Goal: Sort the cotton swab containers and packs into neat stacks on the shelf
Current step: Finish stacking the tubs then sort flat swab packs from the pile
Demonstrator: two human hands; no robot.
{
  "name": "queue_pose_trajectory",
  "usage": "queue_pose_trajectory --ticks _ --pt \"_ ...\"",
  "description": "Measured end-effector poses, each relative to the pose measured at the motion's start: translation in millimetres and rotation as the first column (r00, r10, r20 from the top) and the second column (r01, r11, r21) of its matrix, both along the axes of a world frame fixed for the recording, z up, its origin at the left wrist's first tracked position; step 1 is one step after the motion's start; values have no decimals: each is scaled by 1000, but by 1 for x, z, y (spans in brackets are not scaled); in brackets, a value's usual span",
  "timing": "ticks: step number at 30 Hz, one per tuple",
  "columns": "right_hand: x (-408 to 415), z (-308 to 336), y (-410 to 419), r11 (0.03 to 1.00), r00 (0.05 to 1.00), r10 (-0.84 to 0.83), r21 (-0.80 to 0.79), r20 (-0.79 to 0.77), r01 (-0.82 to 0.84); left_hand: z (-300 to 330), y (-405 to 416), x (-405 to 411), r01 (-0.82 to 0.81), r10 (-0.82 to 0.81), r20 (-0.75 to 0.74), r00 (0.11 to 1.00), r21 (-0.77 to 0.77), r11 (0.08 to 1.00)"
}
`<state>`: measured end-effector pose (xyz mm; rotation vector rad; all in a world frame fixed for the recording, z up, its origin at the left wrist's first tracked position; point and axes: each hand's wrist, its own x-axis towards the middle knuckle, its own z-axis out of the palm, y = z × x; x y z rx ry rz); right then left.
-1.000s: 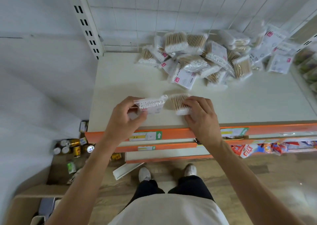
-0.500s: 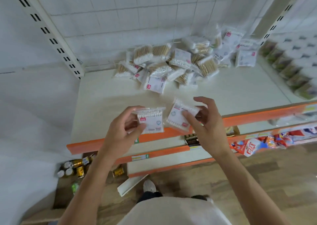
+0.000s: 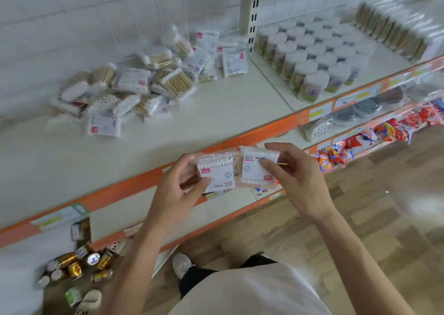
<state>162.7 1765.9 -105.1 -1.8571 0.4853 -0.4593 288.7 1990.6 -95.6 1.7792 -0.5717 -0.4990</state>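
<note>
My left hand [image 3: 179,189] pinches a flat cotton swab pack [image 3: 217,174] with a white label, thumb on its front. My right hand [image 3: 292,177] holds a second swab pack [image 3: 254,169] right beside it, fingers across its label. Both packs hang in the air in front of the orange front edge of the white shelf [image 3: 168,127]. A loose heap of swab packs [image 3: 134,84], some with wooden sticks, lies at the back of the shelf against the tiled wall.
Round swab containers [image 3: 310,55] stand in rows on the neighbouring shelf section at the right, behind a metal upright [image 3: 249,14]. Lower shelves carry dark lids and colourful snack bags [image 3: 384,132]. Cans [image 3: 77,264] sit on the floor at the lower left.
The view has swung right, bringing the neighbouring shelf section into sight. Both hands have lifted their packs off the shelf and brought them side by side in front of its edge.
</note>
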Motion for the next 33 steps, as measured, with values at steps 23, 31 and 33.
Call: queue_pose_trajectory --ticks 23,31,33 --pt "-162 -2 -249 924 920 -383 -51 -82 380 -21 -332 -95 346 -348 -15 937 -72 936" --pt "-133 38 -401 912 913 -399 -145 -88 385 0 -476 -71 348 -354 12 935 -219 912" --pt "-128 46 -431 909 914 -400 -153 -58 388 11 -504 -66 363 -368 25 929 -245 899"
